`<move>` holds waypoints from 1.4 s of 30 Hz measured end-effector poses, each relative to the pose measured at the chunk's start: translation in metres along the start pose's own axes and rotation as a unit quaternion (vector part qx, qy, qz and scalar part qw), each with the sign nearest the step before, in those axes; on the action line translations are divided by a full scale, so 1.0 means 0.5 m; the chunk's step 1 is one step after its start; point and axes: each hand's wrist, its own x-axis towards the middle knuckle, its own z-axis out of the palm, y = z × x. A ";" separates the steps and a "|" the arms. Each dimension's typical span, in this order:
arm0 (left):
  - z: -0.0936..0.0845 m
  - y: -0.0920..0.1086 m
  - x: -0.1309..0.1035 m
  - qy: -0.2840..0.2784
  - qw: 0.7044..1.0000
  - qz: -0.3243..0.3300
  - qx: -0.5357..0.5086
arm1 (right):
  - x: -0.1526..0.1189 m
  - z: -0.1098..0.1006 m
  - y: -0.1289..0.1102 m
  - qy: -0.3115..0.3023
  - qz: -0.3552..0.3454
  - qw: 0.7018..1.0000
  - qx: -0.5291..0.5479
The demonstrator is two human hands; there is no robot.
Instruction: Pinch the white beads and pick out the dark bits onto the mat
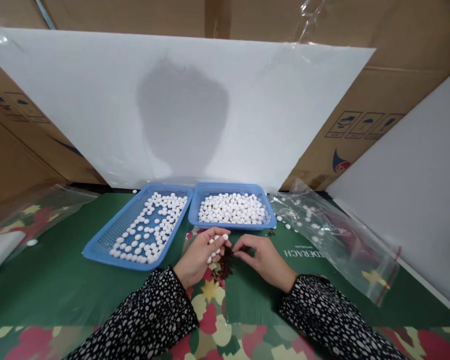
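Several small white balls (216,246) rest in my left hand (198,255), its fingers curled around them. To its right, my right hand (264,257) has thumb and forefinger brought together in a pinch; whatever sits between the tips is too small to make out. Below and between both hands lies a pile of dark brown bits (224,267). Just beyond the hands stands a blue mesh basket (230,186) heaped with white balls (232,207). A second blue basket (108,245), to the left, has white balls (150,230) spread over its bottom.
A clear zip bag (345,250) with a few white balls lies at the right. Loose white balls (287,226) dot the green sheet (266,300). A white board (266,110) leans against cardboard boxes (360,100) behind. Another plastic bag (48,210) is at far left.
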 end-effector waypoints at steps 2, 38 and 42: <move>-0.002 -0.004 0.003 0.008 1.000 -0.003 0.023 | 0.000 0.002 0.004 -0.010 -0.008 1.000 -0.022; 0.007 -0.008 0.001 -0.005 0.997 0.028 0.073 | 0.009 0.024 0.000 0.096 0.048 0.974 0.198; 0.010 -0.012 0.001 0.001 0.998 0.023 0.065 | 0.007 0.027 -0.008 0.122 0.034 0.979 0.159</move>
